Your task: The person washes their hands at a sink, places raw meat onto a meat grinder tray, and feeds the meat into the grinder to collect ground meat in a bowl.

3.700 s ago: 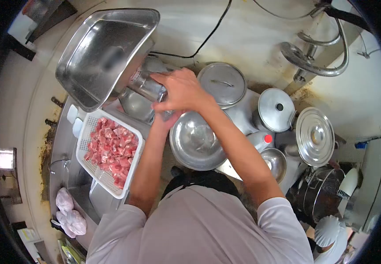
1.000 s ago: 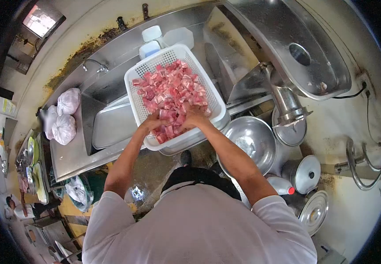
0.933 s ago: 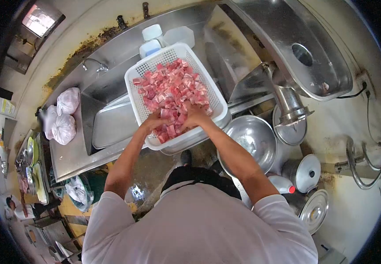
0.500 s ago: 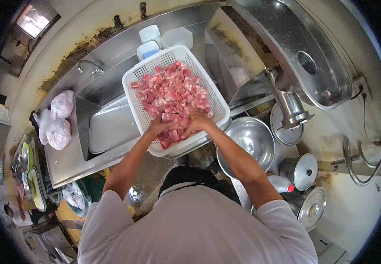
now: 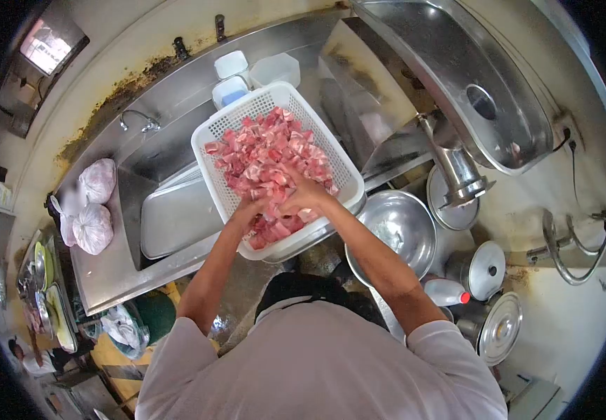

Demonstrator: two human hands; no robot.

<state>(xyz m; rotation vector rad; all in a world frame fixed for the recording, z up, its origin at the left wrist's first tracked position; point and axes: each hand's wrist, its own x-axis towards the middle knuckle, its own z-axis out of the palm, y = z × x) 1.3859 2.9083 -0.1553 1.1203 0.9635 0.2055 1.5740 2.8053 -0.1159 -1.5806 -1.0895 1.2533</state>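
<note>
Spilling meat from the basket is risked by haste; finger grip in left hand and right hand cannot be told.

We cannot follow the fingers of our left hand and right hand fully into the meat, which hides the basket's bottom. A blur veils part of the plastic bags; the top edge crops the metal tray.

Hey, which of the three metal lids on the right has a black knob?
The middle lid: its knob is black. The upper lid, partly hidden by the grinder, and the lower lid show no black knob.
</note>
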